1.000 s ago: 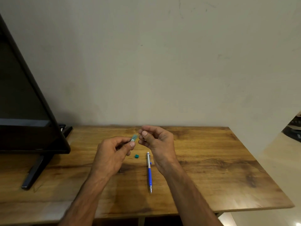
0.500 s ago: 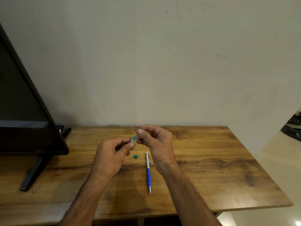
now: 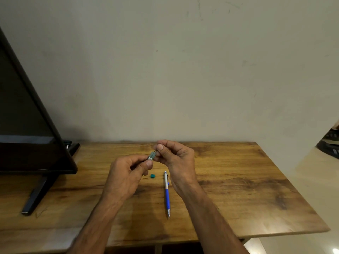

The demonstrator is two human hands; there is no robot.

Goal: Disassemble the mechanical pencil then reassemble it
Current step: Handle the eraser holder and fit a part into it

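Wooden table [image 3: 238, 180] is stretching out beneath a plain wall [image 3: 183, 70]. Above it, the left hand [image 3: 126, 176] is pinching the lower end of a small grey-teal tube [image 3: 151, 155] between thumb and fingers, while the right hand [image 3: 176, 160] is closing thumb and forefinger on the tube's upper end. Below them a teal cap [image 3: 152, 176] is lying on the wood, and near it the blue mechanical pencil [image 3: 167, 193] is lying flat, tip toward the person, beside the right wrist. A dark screen [image 3: 27, 125] is standing at far left.
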